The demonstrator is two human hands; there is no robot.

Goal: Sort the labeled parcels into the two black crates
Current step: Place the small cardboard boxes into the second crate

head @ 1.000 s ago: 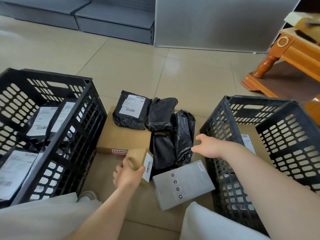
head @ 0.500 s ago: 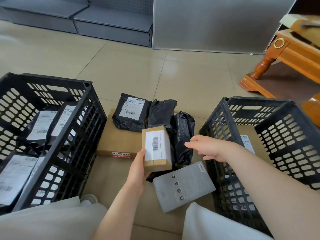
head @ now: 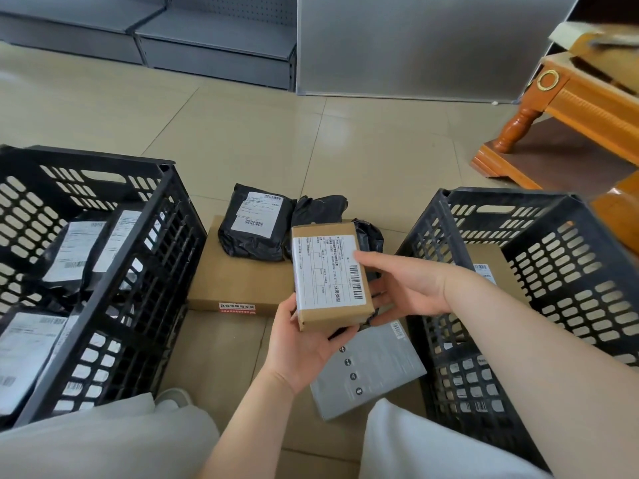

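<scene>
Parcel (head: 328, 274), one, held by two hands between two crates (head: 166, 216).

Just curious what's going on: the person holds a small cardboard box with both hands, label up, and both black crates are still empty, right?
Not quite. The head view shows the left crate holding labeled black bags, and the right crate holding a cardboard parcel. Both hands, left hand and right hand, do hold the small cardboard box, label up.

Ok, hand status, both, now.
Left hand: grips the small cardboard box from below.
Right hand: holds the same box's right side, thumb on its label.
</scene>
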